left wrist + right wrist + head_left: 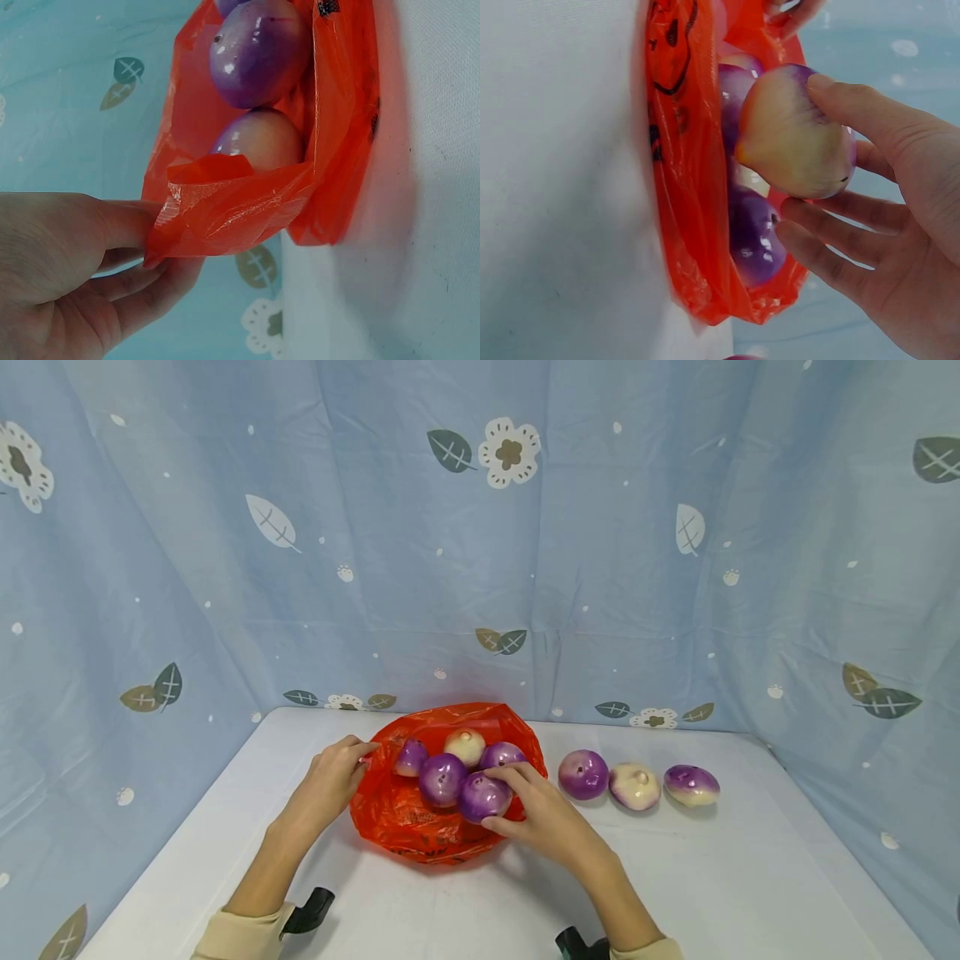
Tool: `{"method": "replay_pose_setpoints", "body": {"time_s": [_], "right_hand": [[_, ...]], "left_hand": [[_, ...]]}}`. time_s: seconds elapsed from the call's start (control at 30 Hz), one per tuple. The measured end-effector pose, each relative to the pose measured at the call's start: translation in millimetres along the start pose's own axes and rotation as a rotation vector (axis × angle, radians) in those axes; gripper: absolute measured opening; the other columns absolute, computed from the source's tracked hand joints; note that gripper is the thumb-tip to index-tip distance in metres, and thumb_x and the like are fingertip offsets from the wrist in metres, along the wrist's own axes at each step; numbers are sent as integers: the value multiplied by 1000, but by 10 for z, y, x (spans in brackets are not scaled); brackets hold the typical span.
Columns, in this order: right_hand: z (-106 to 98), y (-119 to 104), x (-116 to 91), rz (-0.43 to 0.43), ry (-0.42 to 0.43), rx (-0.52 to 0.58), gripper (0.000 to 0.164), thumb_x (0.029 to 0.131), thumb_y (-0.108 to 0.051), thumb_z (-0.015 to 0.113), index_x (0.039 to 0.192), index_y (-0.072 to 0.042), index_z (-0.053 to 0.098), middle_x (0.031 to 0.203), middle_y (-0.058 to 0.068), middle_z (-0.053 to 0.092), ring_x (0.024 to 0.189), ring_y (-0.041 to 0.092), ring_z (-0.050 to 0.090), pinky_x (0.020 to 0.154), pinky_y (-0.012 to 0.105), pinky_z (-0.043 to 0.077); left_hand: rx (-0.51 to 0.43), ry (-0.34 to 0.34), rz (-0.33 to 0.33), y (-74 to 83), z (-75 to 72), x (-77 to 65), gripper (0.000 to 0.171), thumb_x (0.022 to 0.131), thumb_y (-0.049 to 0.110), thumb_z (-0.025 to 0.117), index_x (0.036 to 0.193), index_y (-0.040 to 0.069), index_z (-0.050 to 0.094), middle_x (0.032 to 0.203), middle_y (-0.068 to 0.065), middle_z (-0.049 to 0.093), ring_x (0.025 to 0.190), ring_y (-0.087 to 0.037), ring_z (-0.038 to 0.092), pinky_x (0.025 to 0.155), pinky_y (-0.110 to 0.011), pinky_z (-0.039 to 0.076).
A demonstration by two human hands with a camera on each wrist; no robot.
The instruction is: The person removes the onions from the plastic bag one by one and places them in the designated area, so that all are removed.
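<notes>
A red plastic bag (408,831) lies with its mouth wide on the white table, several glossy purple-and-cream onions (442,779) inside it. My left hand (330,781) pinches the bag's left rim between thumb and fingers; in the left wrist view the red film (225,214) is drawn out at that hand. My right hand (551,822) grips one onion (791,139) at the bag's front right, over its mouth. That onion's cream, pointed end faces the bag in the right wrist view. Other onions (754,240) lie just behind it, partly hidden by the bag wall.
Right of the bag, three more onions stand in a row: a purple one (583,774), a mostly cream one (635,786) and a two-toned one (692,786). A blue patterned curtain (600,568) hangs behind and beside the white table (712,885).
</notes>
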State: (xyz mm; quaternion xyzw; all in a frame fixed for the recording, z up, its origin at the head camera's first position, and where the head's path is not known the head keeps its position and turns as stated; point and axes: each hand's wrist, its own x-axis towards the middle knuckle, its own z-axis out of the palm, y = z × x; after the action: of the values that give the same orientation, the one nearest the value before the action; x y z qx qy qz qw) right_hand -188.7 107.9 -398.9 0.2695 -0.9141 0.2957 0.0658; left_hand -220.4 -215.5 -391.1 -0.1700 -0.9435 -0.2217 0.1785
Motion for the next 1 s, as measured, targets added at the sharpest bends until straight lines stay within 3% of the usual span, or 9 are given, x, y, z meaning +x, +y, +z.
{"method": "replay_pose_setpoints", "body": {"time_s": [0.4,0.63,0.73,0.9,1.0], "right_hand": [[-93,-15,-32,27,23,13,59,82,-40,78,135,-27,55,129,1,57,116,23,62,99,48,54],[-136,52,-78,34,31,-3,62,82,-40,78,137,-27,54,133,-1,56,121,23,61,101,49,52],[-160,94,-111,35,36,-19,61,82,-41,78,136,-27,54,131,-3,57,120,20,60,99,45,54],[-199,159,-179,33,39,-17,61,82,-40,78,136,-26,55,128,-4,58,113,16,60,83,30,59],[-216,210,-217,22,50,-8,62,81,-39,79,136,-25,55,128,-5,58,112,14,60,81,29,59]], "left_hand": [[-2,-3,-1,-8,0,0,30,84,-9,69,113,-5,70,96,-16,68,84,-28,69,73,-40,62],[-1,-8,-13,-5,-6,6,30,84,-7,69,113,-4,70,97,-17,68,85,-28,70,73,-40,62],[-2,-8,-15,-3,-5,4,31,83,-7,70,114,-4,70,97,-17,68,85,-29,70,73,-40,62],[2,-5,-14,0,1,2,31,83,-7,70,114,-4,70,97,-17,68,85,-29,70,73,-40,62],[1,-7,-14,3,2,0,31,83,-7,70,114,-4,70,97,-17,68,85,-29,70,73,-40,62]]}}
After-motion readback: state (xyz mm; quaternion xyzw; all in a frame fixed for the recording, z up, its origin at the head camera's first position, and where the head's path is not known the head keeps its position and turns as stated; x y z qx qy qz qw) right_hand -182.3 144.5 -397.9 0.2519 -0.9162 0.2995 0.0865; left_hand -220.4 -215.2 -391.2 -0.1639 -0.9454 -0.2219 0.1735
